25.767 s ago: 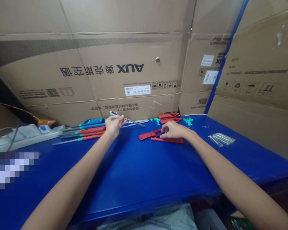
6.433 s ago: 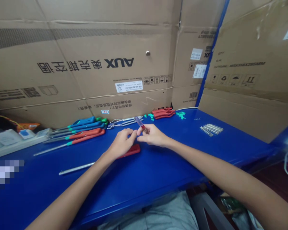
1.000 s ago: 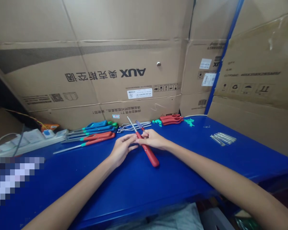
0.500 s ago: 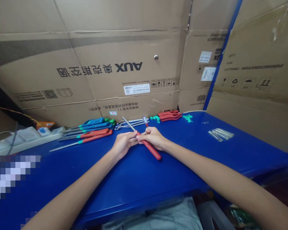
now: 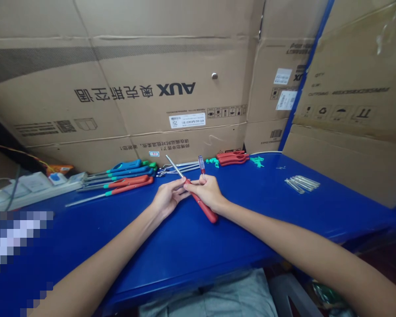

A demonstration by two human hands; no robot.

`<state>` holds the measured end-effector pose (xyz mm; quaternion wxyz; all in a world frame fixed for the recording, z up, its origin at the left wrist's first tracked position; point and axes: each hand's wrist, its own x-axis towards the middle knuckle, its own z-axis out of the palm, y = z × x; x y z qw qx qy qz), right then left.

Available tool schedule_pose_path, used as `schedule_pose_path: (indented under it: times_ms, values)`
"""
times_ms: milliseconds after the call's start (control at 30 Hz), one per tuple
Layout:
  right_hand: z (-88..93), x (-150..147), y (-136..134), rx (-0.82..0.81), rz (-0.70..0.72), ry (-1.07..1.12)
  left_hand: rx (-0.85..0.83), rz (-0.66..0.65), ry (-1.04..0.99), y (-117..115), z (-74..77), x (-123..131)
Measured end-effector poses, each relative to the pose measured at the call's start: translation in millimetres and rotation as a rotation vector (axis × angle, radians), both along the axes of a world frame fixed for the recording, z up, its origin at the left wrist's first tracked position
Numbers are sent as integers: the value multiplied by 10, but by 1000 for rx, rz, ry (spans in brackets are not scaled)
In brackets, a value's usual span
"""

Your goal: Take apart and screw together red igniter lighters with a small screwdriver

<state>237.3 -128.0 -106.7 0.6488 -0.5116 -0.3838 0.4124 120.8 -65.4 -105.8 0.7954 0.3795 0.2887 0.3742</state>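
Note:
A long-reach lighter with a red handle (image 5: pixel 204 208) and a metal tube (image 5: pixel 174 165) slants between both hands over the blue table. My left hand (image 5: pixel 167 197) is closed around it where the tube meets the handle. On the handle's other side, my right hand (image 5: pixel 210 192) presses its thumb near the same joint. A small screwdriver (image 5: pixel 202 164) with a clear and red handle stands up from my right hand's curled fingers. Its tip is hidden by the fingers.
Blue and red lighters (image 5: pixel 128 180) lie at the left beside a power strip (image 5: pixel 36 189). Along the back are metal tubes (image 5: pixel 185 167), green pieces (image 5: pixel 257 161) and red handle shells (image 5: pixel 232 157). Clear tubes (image 5: pixel 303 183) lie right. Cardboard (image 5: pixel 152 66) walls the table.
The lighter and both hands have shifted very slightly left in the view. The lighter's handle end has swung a little left and down. The grip looks the same.

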Motion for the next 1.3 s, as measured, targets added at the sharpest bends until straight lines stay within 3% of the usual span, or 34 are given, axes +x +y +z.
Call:
schedule_pose_path:
  times_ms: [300, 567, 800, 1033, 1167, 1300]
  values:
    - [151, 47, -65, -52, 128, 163, 51, -37, -26, 17, -30, -44]
    - [89, 25, -50, 35, 140, 224, 46, 29, -48, -43, -5, -43]
    - [110, 140, 21, 6, 27, 134, 28, 80, -56, -77, 7, -19]
    - [131, 268, 63, -96, 144, -64, -32, 38, 111, -87, 67, -13]
    - [188, 335, 49, -229, 267, -7, 117, 20, 305, -41, 72, -54]
    - [225, 428, 26, -308, 309, -89, 455, -1, 676, 42, 59, -129]
